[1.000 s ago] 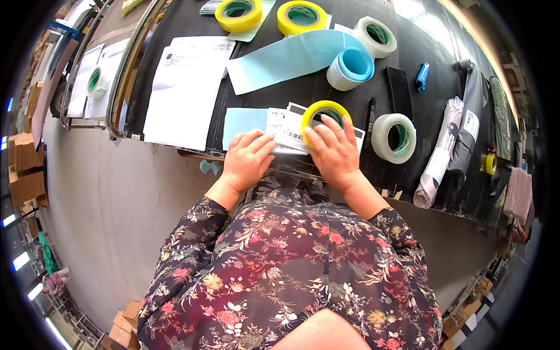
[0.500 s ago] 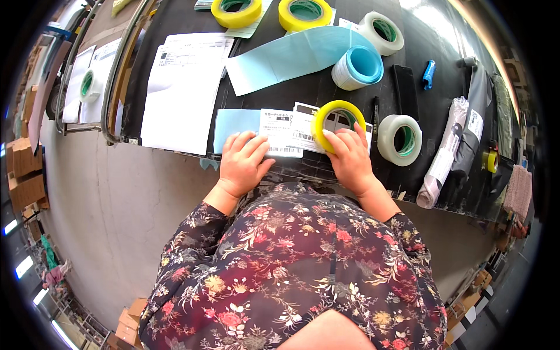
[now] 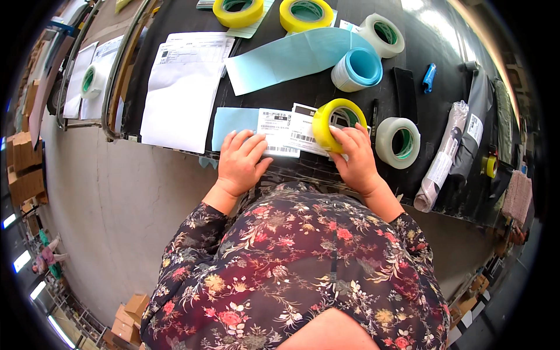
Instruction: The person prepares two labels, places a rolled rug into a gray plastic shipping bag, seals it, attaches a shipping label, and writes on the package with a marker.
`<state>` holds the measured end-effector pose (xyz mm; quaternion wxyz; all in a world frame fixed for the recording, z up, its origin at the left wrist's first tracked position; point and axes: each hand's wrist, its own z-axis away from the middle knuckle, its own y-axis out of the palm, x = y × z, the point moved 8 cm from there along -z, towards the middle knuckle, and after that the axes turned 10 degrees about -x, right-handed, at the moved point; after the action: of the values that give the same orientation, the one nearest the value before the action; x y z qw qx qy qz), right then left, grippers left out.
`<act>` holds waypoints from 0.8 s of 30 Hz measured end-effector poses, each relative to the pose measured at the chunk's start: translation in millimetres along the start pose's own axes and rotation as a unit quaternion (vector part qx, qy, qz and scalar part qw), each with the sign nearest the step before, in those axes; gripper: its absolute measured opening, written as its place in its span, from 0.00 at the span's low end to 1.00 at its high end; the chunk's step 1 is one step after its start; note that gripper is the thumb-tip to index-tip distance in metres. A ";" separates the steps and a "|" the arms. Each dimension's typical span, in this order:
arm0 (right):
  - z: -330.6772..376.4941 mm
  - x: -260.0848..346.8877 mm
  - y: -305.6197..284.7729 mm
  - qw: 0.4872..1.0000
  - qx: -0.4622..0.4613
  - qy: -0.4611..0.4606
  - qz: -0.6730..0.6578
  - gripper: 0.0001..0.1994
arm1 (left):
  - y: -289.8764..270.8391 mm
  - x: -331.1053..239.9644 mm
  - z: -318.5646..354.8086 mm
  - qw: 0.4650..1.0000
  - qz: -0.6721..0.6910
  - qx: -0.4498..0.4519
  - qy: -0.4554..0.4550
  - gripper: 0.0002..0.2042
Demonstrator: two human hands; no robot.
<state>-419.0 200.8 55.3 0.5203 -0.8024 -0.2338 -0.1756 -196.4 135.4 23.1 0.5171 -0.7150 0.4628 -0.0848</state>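
Flat against the table's near edge, my left hand [image 3: 240, 163] has its fingers stretched over a light blue backing strip [image 3: 234, 121] and the corner of a white printed label [image 3: 274, 129]. A second white label [image 3: 304, 135] lies beside it, partly under a roll of yellow tape [image 3: 322, 129]. My right hand [image 3: 359, 162] grips that roll on its near right side, fingers reaching over the rim and into the core. Right of this hand is a clear tape roll [image 3: 382, 146]. A black marker [image 3: 374, 116] lies just beyond the fingers.
White printed sheets [image 3: 184, 99] lie at left. Farther back are a light blue label roll [image 3: 344, 77] with its strip unrolled, two yellow tape rolls [image 3: 245, 18] and another clear roll [image 3: 396, 44]. A blue cutter [image 3: 429, 79] and wrapped tubes [image 3: 446, 154] lie at right.
The yellow tape roll has tipped slightly, showing more of its outer side, and my right fingers have shifted on it. My left hand stays nearly in place.
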 end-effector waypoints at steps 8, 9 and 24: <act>-11.6 -54.8 -25.5 0.926 -0.003 0.242 -0.290 0.29 | 3.8 0.6 -0.5 1.000 -0.006 0.014 0.002 0.18; -12.0 -62.9 -24.6 0.899 -0.011 0.280 -0.336 0.29 | 4.6 -0.2 -1.2 1.000 -0.009 0.019 0.006 0.18; -26.7 -70.9 -29.1 0.854 0.030 0.332 -0.398 0.28 | 7.3 -1.1 2.1 1.000 -0.017 0.018 0.014 0.18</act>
<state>-495.0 172.8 50.5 0.4766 -0.5181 -0.3519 -0.6169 -199.9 137.3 16.6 0.5215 -0.7124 0.4561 -0.1118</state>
